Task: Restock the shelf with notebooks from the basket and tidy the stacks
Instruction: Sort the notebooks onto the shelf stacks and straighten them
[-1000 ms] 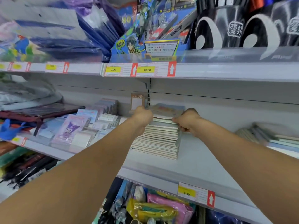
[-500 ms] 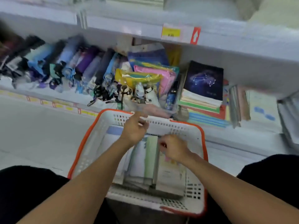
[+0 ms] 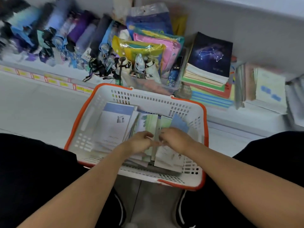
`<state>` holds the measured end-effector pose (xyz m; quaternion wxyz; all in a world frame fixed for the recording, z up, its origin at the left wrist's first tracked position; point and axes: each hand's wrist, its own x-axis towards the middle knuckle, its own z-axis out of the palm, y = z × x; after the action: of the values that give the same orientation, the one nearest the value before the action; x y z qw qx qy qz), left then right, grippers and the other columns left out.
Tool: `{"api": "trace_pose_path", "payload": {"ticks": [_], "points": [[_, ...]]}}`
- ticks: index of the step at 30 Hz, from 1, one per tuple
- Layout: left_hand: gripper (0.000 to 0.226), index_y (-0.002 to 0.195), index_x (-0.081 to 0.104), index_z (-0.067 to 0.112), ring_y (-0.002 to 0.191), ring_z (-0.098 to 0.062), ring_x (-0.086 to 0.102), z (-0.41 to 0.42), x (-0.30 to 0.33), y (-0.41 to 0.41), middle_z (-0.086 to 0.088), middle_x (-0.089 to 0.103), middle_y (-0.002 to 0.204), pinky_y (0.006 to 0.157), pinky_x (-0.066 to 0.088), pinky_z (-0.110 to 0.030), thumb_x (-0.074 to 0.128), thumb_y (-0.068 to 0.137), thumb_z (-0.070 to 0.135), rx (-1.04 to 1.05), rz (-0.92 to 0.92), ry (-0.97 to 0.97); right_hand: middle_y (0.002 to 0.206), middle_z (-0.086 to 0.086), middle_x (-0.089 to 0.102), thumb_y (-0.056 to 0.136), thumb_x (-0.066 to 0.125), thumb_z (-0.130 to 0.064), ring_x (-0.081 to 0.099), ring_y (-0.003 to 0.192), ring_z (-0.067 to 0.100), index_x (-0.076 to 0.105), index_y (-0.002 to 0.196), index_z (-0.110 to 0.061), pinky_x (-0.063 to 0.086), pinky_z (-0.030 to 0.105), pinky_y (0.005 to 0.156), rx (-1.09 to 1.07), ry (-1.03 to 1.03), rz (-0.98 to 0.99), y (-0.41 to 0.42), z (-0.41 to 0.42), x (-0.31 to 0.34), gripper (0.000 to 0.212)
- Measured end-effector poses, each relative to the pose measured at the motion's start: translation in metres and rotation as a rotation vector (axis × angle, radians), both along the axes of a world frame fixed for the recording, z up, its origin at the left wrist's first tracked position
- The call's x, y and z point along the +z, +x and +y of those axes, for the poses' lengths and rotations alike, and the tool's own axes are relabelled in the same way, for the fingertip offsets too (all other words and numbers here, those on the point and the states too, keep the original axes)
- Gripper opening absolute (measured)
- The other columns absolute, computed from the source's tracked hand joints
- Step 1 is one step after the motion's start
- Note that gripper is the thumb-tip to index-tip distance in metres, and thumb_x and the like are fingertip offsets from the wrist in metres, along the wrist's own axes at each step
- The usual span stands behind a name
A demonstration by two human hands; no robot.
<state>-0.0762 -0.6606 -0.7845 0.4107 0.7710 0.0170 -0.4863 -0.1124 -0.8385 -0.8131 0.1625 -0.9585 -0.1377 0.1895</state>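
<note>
A white basket (image 3: pixel 148 98) with an orange rim stands on the floor between my knees. Several thin notebooks lie in it. A pale blue-and-white one (image 3: pixel 115 125) leans at the left, and green-edged notebooks (image 3: pixel 152 122) stand on edge in the middle. My left hand (image 3: pixel 139 143) and my right hand (image 3: pixel 175 139) meet over the middle bundle. Their fingers curl round the top edges of these upright notebooks. A white notebook with small drawings (image 3: pixel 169 157) lies below my right wrist.
Behind the basket runs the lowest shelf with folded umbrellas (image 3: pixel 79 35), bright plastic pouches (image 3: pixel 148 45), a stack topped by a dark constellation notebook (image 3: pixel 212 55) and pale books (image 3: pixel 269 86). Grey floor (image 3: pixel 32 104) lies to the left. My black-clad knees flank the basket.
My view dropped from the upper shelf's notebook stack to the basket. Both hands left that stack, reached into the basket and closed together on the middle notebooks.
</note>
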Motion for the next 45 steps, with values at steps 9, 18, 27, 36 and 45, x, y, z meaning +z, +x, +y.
{"api": "trace_pose_path", "payload": {"ticks": [9, 18, 27, 36, 45], "points": [[0.025, 0.118, 0.057, 0.018, 0.096, -0.03, 0.063, 0.03, 0.02, 0.03, -0.011, 0.061, 0.118, 0.049, 0.059, -0.033, 0.048, 0.099, 0.006, 0.492, -0.126, -0.211, 0.127, 0.007, 0.06, 0.092, 0.06, -0.013, 0.061, 0.111, 0.024, 0.063, 0.124, -0.013, 0.049, 0.034, 0.092, -0.456, 0.073, -0.112, 0.012, -0.017, -0.006, 0.032], [0.026, 0.118, 0.054, 0.026, 0.097, -0.036, 0.066, 0.048, 0.001, 0.024, -0.011, 0.064, 0.115, 0.058, 0.06, -0.052, 0.048, 0.099, 0.009, 0.343, -0.349, -0.139, 0.16, -0.001, 0.031, 0.091, 0.044, 0.01, 0.046, 0.135, 0.027, 0.044, 0.148, -0.022, 0.048, 0.038, 0.091, 0.249, -0.281, 0.139, -0.016, 0.0, -0.029, 0.065], [0.026, 0.114, 0.051, 0.025, 0.098, -0.032, 0.061, 0.036, -0.003, 0.022, -0.007, 0.058, 0.113, 0.046, 0.059, -0.036, 0.044, 0.099, 0.004, 0.369, -0.354, -0.091, 0.161, -0.007, 0.027, 0.089, 0.047, 0.012, 0.048, 0.133, 0.026, 0.041, 0.149, -0.028, 0.049, 0.039, 0.089, 0.282, -0.321, 0.132, -0.017, -0.012, -0.021, 0.072], [0.032, 0.13, 0.05, 0.022, 0.1, -0.031, 0.062, 0.029, 0.002, 0.014, -0.009, 0.06, 0.117, 0.048, 0.058, -0.034, 0.045, 0.101, 0.009, 0.362, -0.245, -0.166, 0.083, 0.006, 0.06, 0.086, 0.07, -0.01, 0.059, 0.08, 0.023, 0.056, 0.087, -0.009, 0.045, 0.034, 0.067, 0.055, 0.062, -0.039, 0.005, 0.0, 0.028, 0.014], [0.028, 0.113, 0.058, 0.047, 0.106, -0.005, 0.061, 0.026, 0.069, 0.013, 0.02, 0.061, 0.117, 0.061, 0.058, -0.033, 0.036, 0.098, 0.057, 0.358, -0.174, -0.448, 0.134, 0.001, 0.043, 0.079, 0.082, -0.019, 0.052, 0.101, 0.007, 0.05, 0.132, -0.012, 0.052, 0.034, 0.088, -0.111, 0.526, -0.448, 0.037, 0.044, 0.074, 0.062]]}}
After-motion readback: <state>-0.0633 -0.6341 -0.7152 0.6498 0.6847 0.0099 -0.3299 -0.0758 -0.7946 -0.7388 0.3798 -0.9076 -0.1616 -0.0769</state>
